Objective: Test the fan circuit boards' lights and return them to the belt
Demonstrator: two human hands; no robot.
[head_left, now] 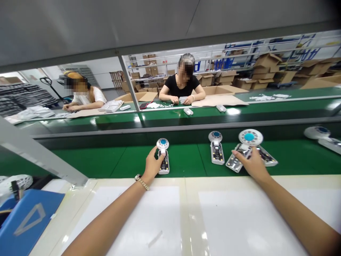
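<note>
On the green belt, my left hand (153, 164) has its thumb and fingers closed round the neck of a white device (163, 165) with a round, blue-centred head and an exposed circuit board. Further right, my right hand (255, 166) pinches a similar device (236, 163), which is tilted. Partly behind that hand lies another open-backed device (267, 155); its top is hidden, so I cannot tell whether the large round head (250, 137) belongs to it or to the held one. Between my hands a further device (217, 153) lies untouched.
In front of me is a white worktop (149, 220); a blue bin (32, 220) stands left beside a slanted post (39, 156). One more device (329, 142) lies far right. Across a raised ledge (170, 130), two people work with small white parts. A shelf (133, 21) hangs overhead.
</note>
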